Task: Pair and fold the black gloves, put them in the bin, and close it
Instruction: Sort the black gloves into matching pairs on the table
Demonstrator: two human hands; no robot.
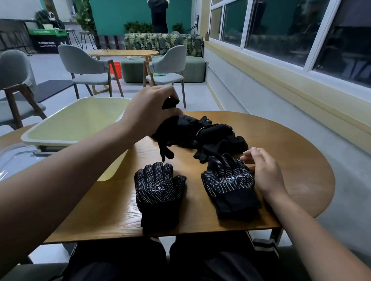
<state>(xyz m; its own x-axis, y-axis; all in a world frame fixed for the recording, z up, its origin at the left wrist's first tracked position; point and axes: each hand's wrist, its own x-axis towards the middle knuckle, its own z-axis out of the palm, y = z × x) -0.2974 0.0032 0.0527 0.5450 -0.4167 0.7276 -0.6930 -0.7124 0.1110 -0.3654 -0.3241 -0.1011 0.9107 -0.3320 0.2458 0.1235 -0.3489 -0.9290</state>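
Note:
Two black dotted gloves lie flat, palm side up, near the front edge of the wooden table [288, 160]: one glove [158, 191] in the middle, the other glove [229, 185] to its right. Behind them sits a heap of more black gloves [213, 134]. My left hand [151, 113] grips a black glove [166, 139] lifted from the heap's left side, its fingers dangling. My right hand [263, 170] rests with relaxed fingers at the right edge of the right-hand glove, holding nothing. The pale yellow bin [76, 121] stands open at the table's left.
A clear plastic lid [5, 163] lies at the left front beside the bin. Grey chairs [86, 69] and another table stand beyond, with a person standing far back. A window wall runs along the right. My legs are under the table's front edge.

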